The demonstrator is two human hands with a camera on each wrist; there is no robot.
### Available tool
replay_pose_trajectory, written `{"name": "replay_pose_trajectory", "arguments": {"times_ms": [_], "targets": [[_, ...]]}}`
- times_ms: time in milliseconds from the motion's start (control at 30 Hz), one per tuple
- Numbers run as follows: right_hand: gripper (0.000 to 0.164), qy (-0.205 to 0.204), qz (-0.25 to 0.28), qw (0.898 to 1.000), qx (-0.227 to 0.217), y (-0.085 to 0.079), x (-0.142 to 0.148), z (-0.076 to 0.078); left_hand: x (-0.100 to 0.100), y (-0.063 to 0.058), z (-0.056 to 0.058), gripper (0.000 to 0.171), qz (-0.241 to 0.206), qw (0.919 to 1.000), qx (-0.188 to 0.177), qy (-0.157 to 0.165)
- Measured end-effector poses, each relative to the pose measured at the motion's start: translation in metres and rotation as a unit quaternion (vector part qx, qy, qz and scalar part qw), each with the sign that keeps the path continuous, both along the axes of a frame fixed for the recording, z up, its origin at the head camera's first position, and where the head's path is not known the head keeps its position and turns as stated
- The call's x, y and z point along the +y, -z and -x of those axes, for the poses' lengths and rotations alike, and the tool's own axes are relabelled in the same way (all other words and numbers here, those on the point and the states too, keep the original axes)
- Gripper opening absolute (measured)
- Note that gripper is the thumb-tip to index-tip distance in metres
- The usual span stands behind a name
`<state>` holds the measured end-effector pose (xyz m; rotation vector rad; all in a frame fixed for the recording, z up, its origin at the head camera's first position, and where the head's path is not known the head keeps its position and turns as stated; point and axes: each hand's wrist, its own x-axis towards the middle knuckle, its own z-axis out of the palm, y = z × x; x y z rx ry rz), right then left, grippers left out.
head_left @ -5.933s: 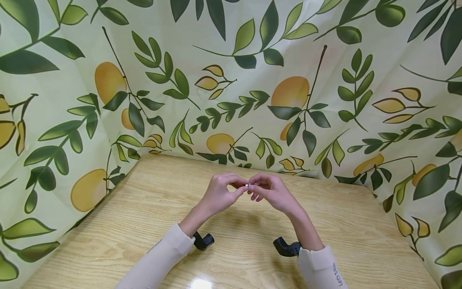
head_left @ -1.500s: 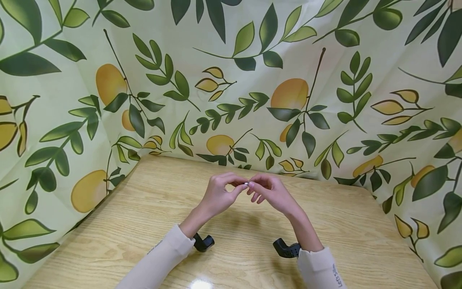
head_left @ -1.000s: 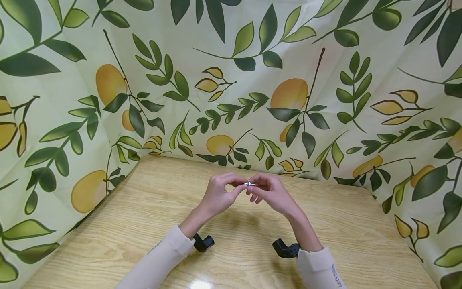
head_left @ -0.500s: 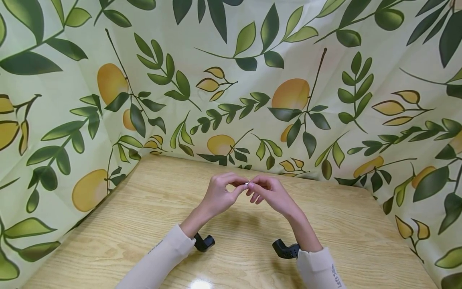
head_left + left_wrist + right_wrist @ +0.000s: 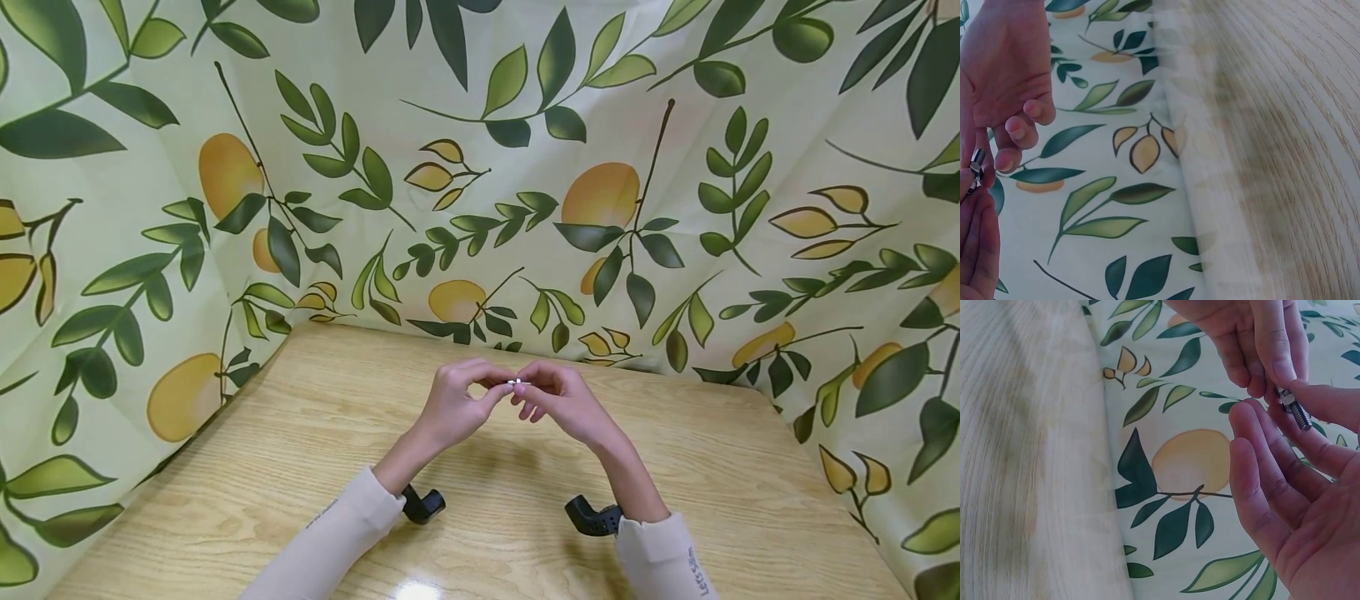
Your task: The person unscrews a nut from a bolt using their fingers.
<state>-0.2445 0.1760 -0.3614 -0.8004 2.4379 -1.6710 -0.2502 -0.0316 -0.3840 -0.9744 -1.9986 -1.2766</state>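
Both hands meet over the far middle of the wooden table (image 5: 360, 400), with a small silver metal bolt (image 5: 1302, 417) between them. A hex nut (image 5: 1287, 397) sits on its threaded shank. My left hand (image 5: 457, 404) pinches one end of the bolt between thumb and index finger; the fingertips hide that end. My right hand (image 5: 566, 400) has its thumb and index finger around the nut, and the threaded end sticks out past it. The other right fingers are loosely bent, apart from the bolt. In the left wrist view, the bolt (image 5: 977, 164) shows at the left edge.
A cloth (image 5: 495, 208) printed with leaves and orange fruit hangs behind the table and along its sides. Black curved wrist mounts (image 5: 423, 504) sit under both forearms, and light sleeves (image 5: 337, 533) cover the arms.
The right thumb has repeatedly covered and uncovered the nut; half a second ago it hid the shank, which now shows. Both hands have stayed in nearly the same place.
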Motion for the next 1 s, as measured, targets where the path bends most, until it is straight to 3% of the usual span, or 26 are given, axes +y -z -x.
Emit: {"name": "replay_pose_trajectory", "arguments": {"times_ms": [1000], "targets": [[0.023, 0.007, 0.001, 1.000, -0.004, 0.0009, -0.0019, 0.0001, -0.0009, -0.0004, -0.0012, 0.008, -0.001, 0.9999, -0.011, 0.001]]}}
